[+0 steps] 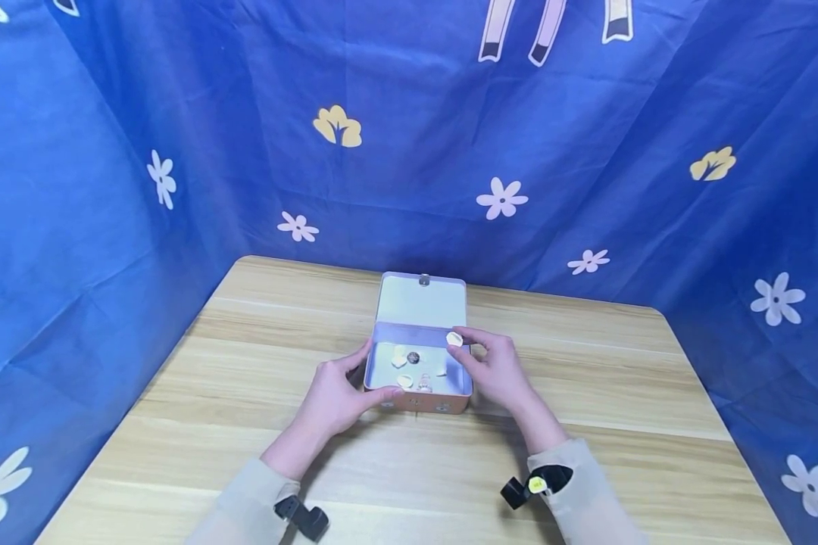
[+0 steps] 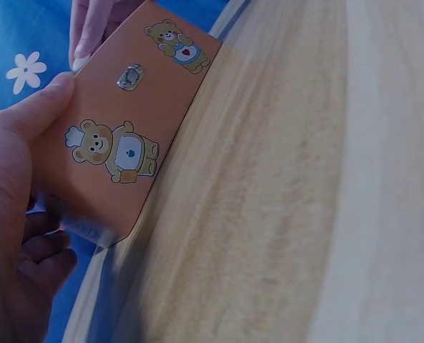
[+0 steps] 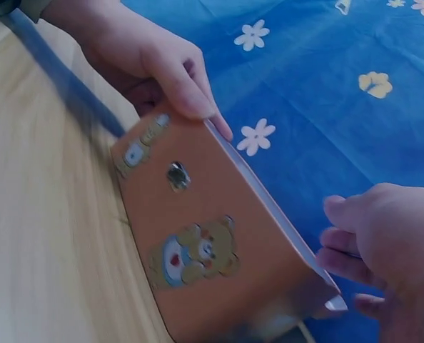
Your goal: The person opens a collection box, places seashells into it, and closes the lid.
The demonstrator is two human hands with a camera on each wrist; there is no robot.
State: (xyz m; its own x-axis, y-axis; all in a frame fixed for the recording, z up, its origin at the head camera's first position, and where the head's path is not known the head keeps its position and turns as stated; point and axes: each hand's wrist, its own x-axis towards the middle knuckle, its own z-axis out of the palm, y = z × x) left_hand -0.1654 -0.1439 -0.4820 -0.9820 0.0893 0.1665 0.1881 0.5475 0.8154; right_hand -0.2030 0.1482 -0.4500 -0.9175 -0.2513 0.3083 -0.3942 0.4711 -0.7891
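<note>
An orange tin box [image 1: 416, 402] with bear pictures and a metal clasp [image 2: 130, 77] stands on the table, its lid [image 1: 421, 300] raised at the back. My left hand [image 1: 335, 397] grips the box's front left corner, thumb over the front rim and fingers along the side. Above the box's right side, my right hand [image 1: 494, 367] pinches a small whitish piece, perhaps a shell [image 1: 454, 339], between thumb and fingers. Inside lie a dark round piece [image 1: 413, 357], several pale pieces [image 1: 405, 381] and a small pinkish clear item [image 1: 425, 382]. In the right wrist view the pinched piece is hidden.
The box stands near the middle of a wood-grain table [image 1: 300, 325]. Blue cloth [image 1: 409, 151] with flower prints hangs behind the table and along both sides. Each wrist carries a black strapped camera, such as the one on the right sleeve [image 1: 551, 478].
</note>
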